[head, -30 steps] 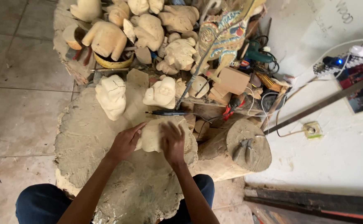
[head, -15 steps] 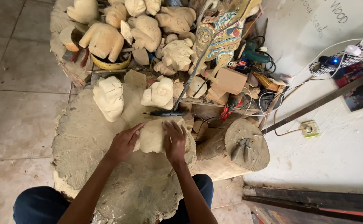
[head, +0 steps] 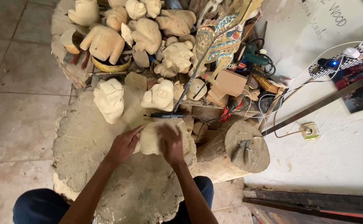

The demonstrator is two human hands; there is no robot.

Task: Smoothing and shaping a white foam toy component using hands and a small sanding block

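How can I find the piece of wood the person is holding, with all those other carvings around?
Start at the big dusty stump slab in front of the person. Near its right edge, the left hand and right hand press on one pale carving. It is the only carving being touched; the others sit farther back.

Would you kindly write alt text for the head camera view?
Both hands, left hand and right hand, hold a pale wood carving on a broad stump. Unfinished carvings and tools crowd the far side.
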